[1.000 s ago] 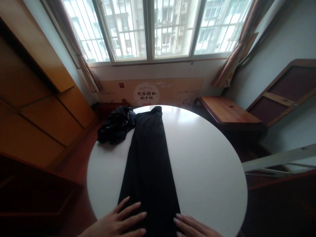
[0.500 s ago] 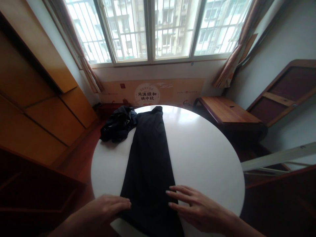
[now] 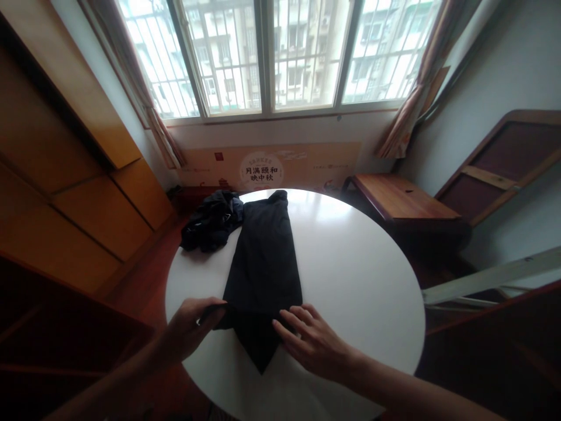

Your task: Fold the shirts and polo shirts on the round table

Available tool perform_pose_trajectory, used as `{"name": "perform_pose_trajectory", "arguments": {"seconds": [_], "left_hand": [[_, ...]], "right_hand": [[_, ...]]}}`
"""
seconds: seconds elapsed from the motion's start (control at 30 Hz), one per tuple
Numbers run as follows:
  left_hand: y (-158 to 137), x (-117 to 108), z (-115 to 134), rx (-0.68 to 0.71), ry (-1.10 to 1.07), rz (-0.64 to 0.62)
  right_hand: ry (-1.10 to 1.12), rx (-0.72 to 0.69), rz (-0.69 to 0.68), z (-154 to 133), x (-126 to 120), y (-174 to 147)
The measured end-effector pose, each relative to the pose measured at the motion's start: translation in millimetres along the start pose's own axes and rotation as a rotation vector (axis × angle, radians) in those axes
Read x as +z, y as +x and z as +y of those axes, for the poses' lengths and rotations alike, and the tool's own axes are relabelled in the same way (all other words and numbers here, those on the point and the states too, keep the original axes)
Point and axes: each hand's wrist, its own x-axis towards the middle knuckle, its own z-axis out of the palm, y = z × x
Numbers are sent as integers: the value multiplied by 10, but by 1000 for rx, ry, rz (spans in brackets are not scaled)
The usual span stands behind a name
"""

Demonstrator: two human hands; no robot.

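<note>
A black garment (image 3: 265, 257) lies in a long folded strip across the white round table (image 3: 359, 275). Its exact kind does not show. My left hand (image 3: 195, 324) pinches the cloth at the near left corner, with thumb and fingers closed and the edge slightly raised. At the near right edge, my right hand (image 3: 309, 339) has its fingers bent over the fabric, its thumb hidden. Between the hands, part of the cloth hangs toward me in a pointed triangle. A crumpled dark bundle of cloth (image 3: 213, 222) touches the strip's far left side.
Beyond the table is a barred window (image 3: 263, 58) with tied curtains, above a printed banner (image 3: 267, 166). A low wooden table (image 3: 403, 196) stands at the far right. Wooden cabinets (image 3: 87, 216) line the left, and a pale metal bar (image 3: 486, 280) juts in at right.
Both hands have moved away from me, bringing the garment's near end up and over, so the strip looks shorter. My left hand now lifts its corner. The dark bundle has stayed put.
</note>
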Motion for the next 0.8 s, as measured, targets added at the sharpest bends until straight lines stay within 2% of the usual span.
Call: {"name": "perform_pose_trajectory", "arguments": {"seconds": [0.13,0.23,0.3,0.4,0.5,0.67,0.8], "left_hand": [[9,-41,-9,20,60,28],[35,-51,12,72,132,26],[65,-47,42,111,176,42],[113,-38,94,153,232,85],[133,-36,137,188,244,76],[96,-49,148,265,202,-68],[63,-83,97,295,182,-47]], "right_hand": [[-17,-125,105,-84,-10,215],[34,-180,93,-222,-79,458],[63,-113,79,-337,-104,612],[29,39,130,-479,-101,772],[-10,103,139,-515,-97,834],[36,146,-1,-396,-159,776],[137,293,-112,-266,-301,599]]}}
